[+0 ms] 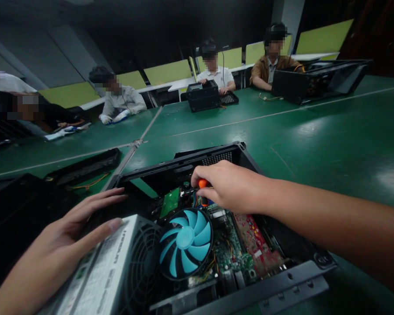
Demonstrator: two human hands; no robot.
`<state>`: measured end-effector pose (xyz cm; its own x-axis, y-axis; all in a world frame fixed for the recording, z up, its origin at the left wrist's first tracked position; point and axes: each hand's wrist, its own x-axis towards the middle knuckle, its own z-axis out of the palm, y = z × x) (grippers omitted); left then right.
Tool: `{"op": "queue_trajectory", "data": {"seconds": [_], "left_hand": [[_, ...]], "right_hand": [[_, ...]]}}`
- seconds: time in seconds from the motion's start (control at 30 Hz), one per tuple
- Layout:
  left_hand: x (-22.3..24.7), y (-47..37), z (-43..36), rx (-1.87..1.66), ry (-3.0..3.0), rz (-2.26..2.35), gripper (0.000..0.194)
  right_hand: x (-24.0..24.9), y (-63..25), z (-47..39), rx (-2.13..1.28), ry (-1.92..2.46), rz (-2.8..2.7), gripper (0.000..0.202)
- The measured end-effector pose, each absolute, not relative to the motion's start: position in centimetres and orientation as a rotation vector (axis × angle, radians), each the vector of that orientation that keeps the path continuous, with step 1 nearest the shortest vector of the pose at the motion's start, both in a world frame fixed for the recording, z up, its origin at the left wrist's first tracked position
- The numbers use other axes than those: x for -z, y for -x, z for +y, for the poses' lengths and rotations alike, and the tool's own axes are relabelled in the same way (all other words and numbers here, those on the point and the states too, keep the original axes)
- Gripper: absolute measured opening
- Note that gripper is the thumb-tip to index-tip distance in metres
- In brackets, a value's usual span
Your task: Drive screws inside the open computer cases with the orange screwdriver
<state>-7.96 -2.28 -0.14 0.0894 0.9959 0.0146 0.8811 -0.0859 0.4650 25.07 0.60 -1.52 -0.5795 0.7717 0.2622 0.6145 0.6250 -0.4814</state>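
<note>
An opened black computer case (292, 280) lies on the green table in front of me. My right hand (230, 186) is closed around the orange and black handle of a screwdriver (203, 184), held upright over the inside of the case; its tip is hidden. Below it are a blue fan (185, 238), a green circuit board (170, 202) and a dusty red card (254, 238). At the left, my left hand (82, 223) rests with fingers spread on the case edge and beside the white-labelled power supply (100, 267), holding nothing.
Dark case parts (85, 168) and another black case (22, 218) lie at the left. Across the green table (315, 144), several people sit, two of them at opened cases (203, 96). A seam strip (144, 133) crosses the table.
</note>
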Motion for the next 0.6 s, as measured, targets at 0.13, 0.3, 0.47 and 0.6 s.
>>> {"op": "queue_trajectory", "data": {"seconds": [0.13,0.3,0.47,0.6], "left_hand": [[0.2,7.9,-2.3,-0.488,-2.065,1.863,0.039],[0.3,8.0,-2.5,-0.509,-2.074,1.834,0.043],[0.7,8.4,-2.4,-0.526,-2.052,1.821,0.046],[0.7,8.5,-2.4,-0.560,-2.056,1.811,0.046]], "right_hand": [[0.9,-24.5,0.4,-0.186,1.135,-2.574,0.022],[1.1,-24.0,0.0,-0.258,0.959,-2.690,0.018],[-1.0,-26.7,-2.0,-0.400,1.173,-2.439,0.025],[-3.2,-29.4,-5.2,-0.377,1.197,-2.324,0.010]]}}
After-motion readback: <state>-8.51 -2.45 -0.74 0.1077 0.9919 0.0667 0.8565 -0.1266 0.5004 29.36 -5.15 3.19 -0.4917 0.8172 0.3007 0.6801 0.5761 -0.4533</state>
